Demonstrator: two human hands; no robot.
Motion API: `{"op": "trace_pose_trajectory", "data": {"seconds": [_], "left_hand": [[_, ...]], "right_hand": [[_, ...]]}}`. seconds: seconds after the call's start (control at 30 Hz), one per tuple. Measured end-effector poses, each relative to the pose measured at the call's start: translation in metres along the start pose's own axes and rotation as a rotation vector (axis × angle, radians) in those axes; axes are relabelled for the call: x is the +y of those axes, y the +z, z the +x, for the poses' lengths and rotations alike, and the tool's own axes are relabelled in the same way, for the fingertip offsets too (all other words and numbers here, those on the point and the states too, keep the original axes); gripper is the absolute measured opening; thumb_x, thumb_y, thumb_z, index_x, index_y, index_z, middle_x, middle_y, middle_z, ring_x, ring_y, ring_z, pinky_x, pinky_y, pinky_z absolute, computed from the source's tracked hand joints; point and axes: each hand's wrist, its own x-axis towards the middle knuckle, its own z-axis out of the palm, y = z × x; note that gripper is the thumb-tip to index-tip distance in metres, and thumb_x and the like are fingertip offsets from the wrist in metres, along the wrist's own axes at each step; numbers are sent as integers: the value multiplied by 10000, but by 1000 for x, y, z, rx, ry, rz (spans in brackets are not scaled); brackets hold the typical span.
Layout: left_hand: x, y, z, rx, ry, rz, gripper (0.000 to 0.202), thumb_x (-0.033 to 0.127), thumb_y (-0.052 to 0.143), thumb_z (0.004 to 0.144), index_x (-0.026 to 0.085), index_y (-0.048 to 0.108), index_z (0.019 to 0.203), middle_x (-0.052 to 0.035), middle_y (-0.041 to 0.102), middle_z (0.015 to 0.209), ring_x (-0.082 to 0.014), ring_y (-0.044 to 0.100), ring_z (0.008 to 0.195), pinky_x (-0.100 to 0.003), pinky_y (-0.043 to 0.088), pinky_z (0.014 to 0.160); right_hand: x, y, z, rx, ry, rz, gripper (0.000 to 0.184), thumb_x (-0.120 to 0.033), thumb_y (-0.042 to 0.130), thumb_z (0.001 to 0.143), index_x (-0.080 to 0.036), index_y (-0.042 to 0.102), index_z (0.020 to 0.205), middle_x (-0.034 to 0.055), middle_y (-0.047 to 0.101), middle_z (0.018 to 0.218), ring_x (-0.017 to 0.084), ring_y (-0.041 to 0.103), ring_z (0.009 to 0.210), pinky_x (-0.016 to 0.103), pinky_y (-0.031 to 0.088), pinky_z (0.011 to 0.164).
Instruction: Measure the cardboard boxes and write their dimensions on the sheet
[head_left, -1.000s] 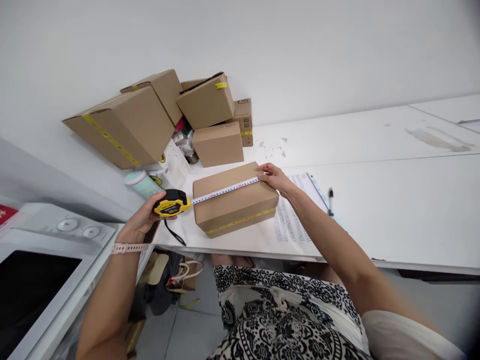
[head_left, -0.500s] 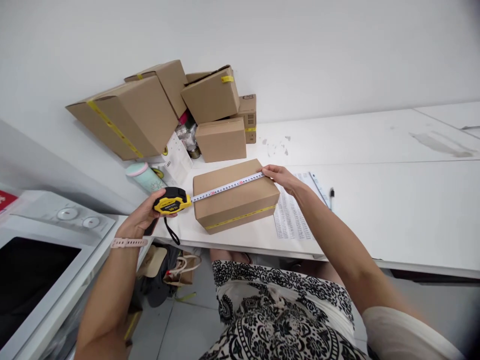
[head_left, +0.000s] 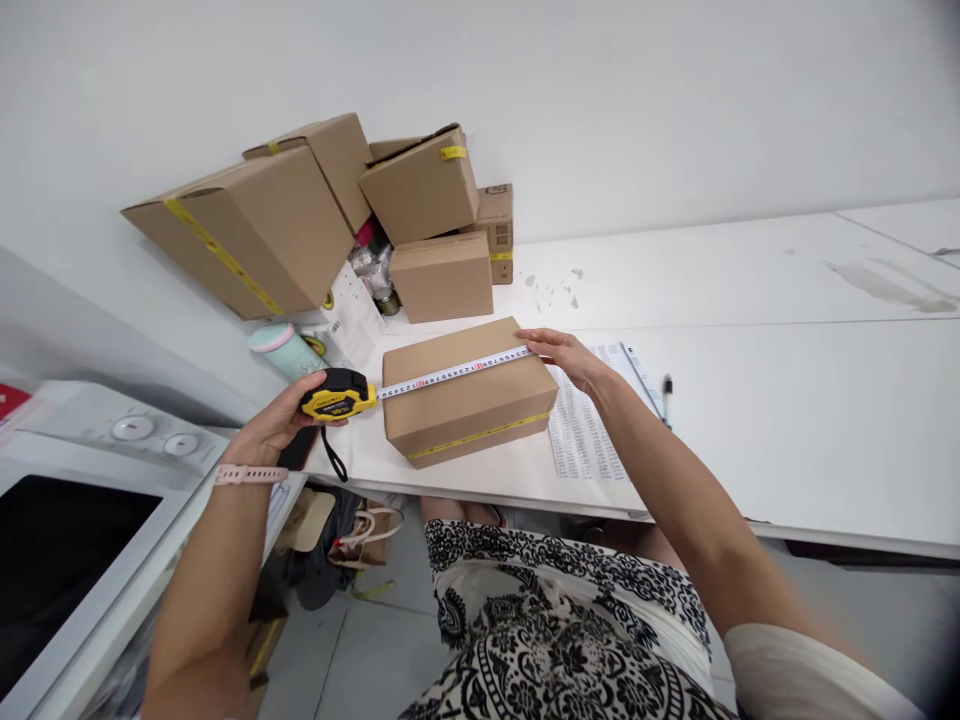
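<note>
The left hand [head_left: 279, 415] is wrapped around a black-and-yellow tape measure [head_left: 337, 395], its wrist strap hanging below. Lettering shows on the case, but the brand is too small to read. The white blade [head_left: 442, 376] stretches across the top of a closed cardboard box [head_left: 465, 410], which lies on the white surface [head_left: 750, 410]. Black single digits run along the blade, broken by red marks. The right hand [head_left: 568, 357] rests its extended fingers at the blade's far end, on the box's right edge; whether they pinch the blade, I cannot tell.

Yellow tape [head_left: 480, 436] along the box's near side bears small, illegible print. Just right of the box, a printed sheet [head_left: 585, 440] carries dense columns, also unreadable, with a pen [head_left: 667, 400] nearby. Behind, a white packet [head_left: 352, 318] shows a barcode, and a small carton [head_left: 496, 215] has dark printed symbols.
</note>
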Motion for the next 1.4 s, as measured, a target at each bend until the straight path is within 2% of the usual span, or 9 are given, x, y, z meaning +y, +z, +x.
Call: {"op": "trace_pose_trajectory", "data": {"seconds": [0.17,0.37,0.5,0.73,0.87,1.03,1.4], "left_hand": [[1,-7,5,-2,-27,-36,265,370,680,750,129,740,846,-90,773,727,-264,721,629,-381,643,531],[1,-21,3,-30,-2,0,269,395,705,713,149,760,807,-90,788,772,-288,741,680,-360,640,539],[-4,-27,3,14,-17,-7,268,392,695,715,148,756,808,-103,793,808,-294,745,690,-353,632,529],[-13,-47,11,27,-38,-20,294,388,659,738,123,750,827,-111,774,729,-278,717,582,-396,628,522],[-20,-57,17,16,-38,-27,333,432,692,712,130,755,836,-120,777,743,-298,727,607,-422,636,547],[-21,-59,19,-2,-45,-23,335,434,703,710,131,767,839,-132,782,764,-303,731,620,-429,640,557],[-16,-53,13,7,-52,-36,310,398,673,738,116,739,848,-116,772,725,-272,715,566,-389,628,523]], "right_hand": [[-4,9,0,22,-8,-17,311,-324,727,774,-242,731,1073,63,708,1191,234,596,1151,479,382,1085],[-3,17,1,-37,-29,-96,334,-352,688,800,-251,709,1118,52,674,1258,239,581,1180,460,381,1101],[-4,23,2,-41,-29,-156,344,-353,668,808,-263,701,1138,50,672,1271,258,578,1189,482,390,1092],[-5,26,2,-28,-19,-151,307,-328,658,814,-264,708,1109,51,664,1275,250,588,1184,468,405,1085],[-1,25,3,-18,-20,-116,325,-350,682,796,-258,707,1107,53,675,1254,253,603,1157,474,408,1084],[0,26,3,-31,-28,-113,363,-388,689,792,-249,696,1127,57,674,1261,252,606,1142,474,416,1078],[-3,26,0,-31,-15,-101,351,-367,681,803,-251,695,1135,64,664,1276,251,590,1171,459,401,1078]]}}
